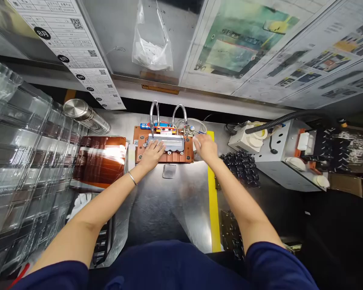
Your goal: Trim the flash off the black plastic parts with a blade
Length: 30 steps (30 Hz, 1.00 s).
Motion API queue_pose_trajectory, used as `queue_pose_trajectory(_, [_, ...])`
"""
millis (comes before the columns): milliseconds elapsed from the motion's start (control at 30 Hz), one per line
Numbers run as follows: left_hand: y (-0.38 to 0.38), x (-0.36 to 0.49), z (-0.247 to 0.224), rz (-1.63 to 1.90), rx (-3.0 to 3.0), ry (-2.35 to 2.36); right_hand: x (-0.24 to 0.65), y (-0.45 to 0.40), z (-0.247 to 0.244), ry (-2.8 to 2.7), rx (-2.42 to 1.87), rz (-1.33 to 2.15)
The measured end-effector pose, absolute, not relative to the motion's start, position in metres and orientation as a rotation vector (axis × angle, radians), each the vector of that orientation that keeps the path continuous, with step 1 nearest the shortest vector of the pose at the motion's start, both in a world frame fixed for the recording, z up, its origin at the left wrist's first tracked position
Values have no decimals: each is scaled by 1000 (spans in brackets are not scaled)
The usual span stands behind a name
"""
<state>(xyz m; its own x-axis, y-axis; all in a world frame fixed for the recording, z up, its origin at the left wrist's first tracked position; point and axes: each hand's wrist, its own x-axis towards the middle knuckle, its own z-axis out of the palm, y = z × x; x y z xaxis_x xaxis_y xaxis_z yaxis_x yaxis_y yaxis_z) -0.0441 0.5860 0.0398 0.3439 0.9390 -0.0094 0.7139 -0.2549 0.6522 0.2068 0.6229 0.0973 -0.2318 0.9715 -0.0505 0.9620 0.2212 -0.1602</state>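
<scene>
While the left hand rests flat on a grey plate, the right hand, grip unclear, curls beside the fixture.

The metal surface carries a brown fixture. A small square piece and a yellow strip lie there too.
</scene>
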Motion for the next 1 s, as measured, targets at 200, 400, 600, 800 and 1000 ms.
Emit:
queue_pose_trajectory(200, [581, -44, 31, 580, 1924, 1422, 230, 690, 98, -2690, -2265, 203])
queue_pose_trajectory(400, [583, -49, 44, 649, 1811, 1416, 223, 726, 106, -2736, -2172, 208])
queue_pose_trajectory(600, [586, -59, 56, 636, 1495, 1990, 176, 646, 93, -2459, -2137, 325])
queue_pose_trajectory(800, [589, -51, 71, 456, 1408, 2051, 193, 661, 89, -2367, -2157, 249])
queue_pose_trajectory(1000, [586, -47, 78, 381, 1396, 2114, 220, 698, 99, -2474, -2152, 337])
